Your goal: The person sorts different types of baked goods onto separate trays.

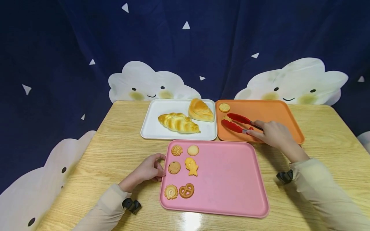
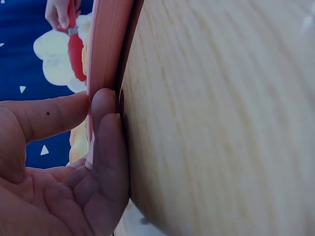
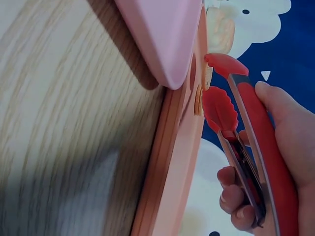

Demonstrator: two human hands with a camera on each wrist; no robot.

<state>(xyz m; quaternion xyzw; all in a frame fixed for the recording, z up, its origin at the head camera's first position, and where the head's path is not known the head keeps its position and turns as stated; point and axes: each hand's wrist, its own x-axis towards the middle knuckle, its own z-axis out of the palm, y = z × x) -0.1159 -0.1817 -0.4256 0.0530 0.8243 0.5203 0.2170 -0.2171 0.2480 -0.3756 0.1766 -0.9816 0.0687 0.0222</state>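
My right hand (image 1: 274, 134) grips red-tipped tongs (image 1: 234, 127) over the orange tray (image 1: 266, 112). The tongs' tips stand apart, with a small cookie (image 1: 226, 118) at them, partly covered; whether they touch it I cannot tell. Behind it lies a round ridged cookie (image 1: 224, 107). In the right wrist view, fingers and thumb wrap the tongs' handles (image 3: 263, 147). At the left side of the pink tray (image 1: 225, 179), my left hand (image 1: 148, 168) pinches the rim between thumb and fingers, as the left wrist view also shows.
Several cookies stand in two columns on the pink tray's left part, among them a pretzel (image 1: 186, 190) and a fish-shaped cookie (image 1: 191, 166). Behind, a white tray (image 1: 150, 128) bears a braided bread (image 1: 179, 123) and a wedge-shaped bread (image 1: 200, 110). A dark blue curtain (image 1: 185, 48) hangs behind the wooden table (image 1: 115, 141).
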